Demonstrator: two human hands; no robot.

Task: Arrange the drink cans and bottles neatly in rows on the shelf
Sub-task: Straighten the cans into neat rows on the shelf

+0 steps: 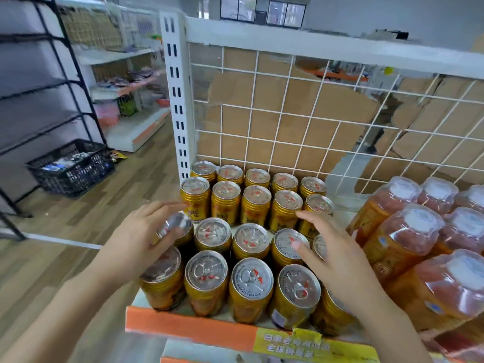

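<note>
The job looks largely done on this section of the shelf (pixel 188 326): the gold Red Bull cans (pixel 251 203) stand upright in four rows of five running back to the white wire grid (pixel 288 113), and the two rear rows sit close and even. The front two rows are looser, with dark gaps between some cans, and the left-end can (pixel 174 226) of the third row appears to sit slightly out of line, though it is blurred, so squaring these up seems to be what is left. To the right, just beside the cans, shrink-wrapped packs of orange tea bottles (pixel 408 231) lie bunched and tilted rather than in clear rows, so they probably need sorting too. The left hand (pixel 136 244) reaches in from the shelf's left end and holds that left-end can, index finger stretched along its far side and thumb on the near side. The right hand (pixel 340 260) is flat and released, fingers straight and spread over the right end of the third row, grasping nothing.
</note>
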